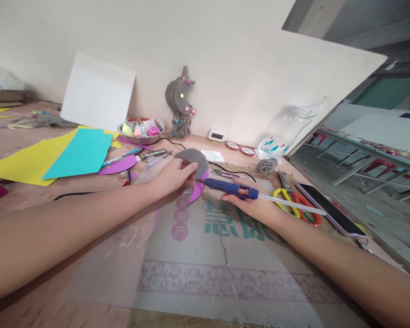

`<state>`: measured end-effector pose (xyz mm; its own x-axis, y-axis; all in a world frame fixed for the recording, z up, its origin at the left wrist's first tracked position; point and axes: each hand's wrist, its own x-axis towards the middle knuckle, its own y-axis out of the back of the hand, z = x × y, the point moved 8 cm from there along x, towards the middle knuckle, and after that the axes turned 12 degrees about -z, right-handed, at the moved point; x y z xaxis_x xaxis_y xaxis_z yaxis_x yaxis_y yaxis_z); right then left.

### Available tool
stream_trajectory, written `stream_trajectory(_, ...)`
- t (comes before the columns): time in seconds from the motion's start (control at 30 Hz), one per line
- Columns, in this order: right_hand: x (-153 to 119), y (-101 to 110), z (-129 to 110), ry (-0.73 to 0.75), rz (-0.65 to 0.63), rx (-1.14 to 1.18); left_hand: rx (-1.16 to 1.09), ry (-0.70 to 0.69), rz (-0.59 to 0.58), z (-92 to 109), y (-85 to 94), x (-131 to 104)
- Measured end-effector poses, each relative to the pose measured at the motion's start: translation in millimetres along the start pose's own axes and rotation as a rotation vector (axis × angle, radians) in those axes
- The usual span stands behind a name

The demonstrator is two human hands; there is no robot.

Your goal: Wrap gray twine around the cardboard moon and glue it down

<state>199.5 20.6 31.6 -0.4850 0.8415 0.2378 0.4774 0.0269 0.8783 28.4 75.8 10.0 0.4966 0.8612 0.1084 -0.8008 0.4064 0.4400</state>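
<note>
Gluing step, by the look of it: from where I stand, the left hand has its grip on a crescent, pinched between thumb and fingers at the inner edge, while the right hand grasps a blue glue gun, nozzle pointed at the purple part. Nozzle tip sits right at the crescent (actual contact or just short of it, can't tell from here; trigger finger hidden too). My read is that yarn is being fixed over the purple base, so the next move calls for a small bead of glue near where the grey ends, then laying yarn on it with fingers clear of the hot tip. Crescent is held up over a printed plastic sheet on the tabletop, roughly midway between the two forearms. Looks: upper portion covered in close, neat rows of grey yarn, lower portion bare purple, tapering to a point; covering looks partial. Clear glue stick pokes well out of the gun's back. Grey yarn ball lies beyond the right hand, yellow-handled scissors nearer it. Against the wall, a grey moon ornament with coloured beads.
</note>
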Motion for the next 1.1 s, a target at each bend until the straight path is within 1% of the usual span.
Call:
stream_trajectory(0.2, -0.2, -1.9, 4.2, -0.011, -0.016, 0.023, 0.016, 0.000, 0.009, 1.8, 2.0, 0.6)
stream_trajectory(0.37, -1.1, 0.8, 9.3, -0.047, 0.014, 0.019, 0.022, 0.008, 0.010, -0.2, 2.7, 1.9)
stream_trajectory(0.57, 0.5, -0.8, 2.2, -0.022, -0.026, -0.023, 0.019, -0.018, 0.012, 2.0, 1.8, 1.9)
stream_trajectory(0.7, 1.3, -3.3, -1.0, 0.007, -0.050, -0.027, 0.018, -0.006, 0.005, 4.3, 0.3, -0.1)
stream_trajectory(0.87, -0.9, -2.0, 3.5, -0.006, 0.001, -0.056, 0.019, 0.015, 0.005, 3.3, 0.8, 0.2)
stream_trajectory(1.1, -0.8, 0.3, 3.5, -0.013, 0.018, -0.028, -0.046, 0.034, 0.018, -1.0, 1.4, 1.9)
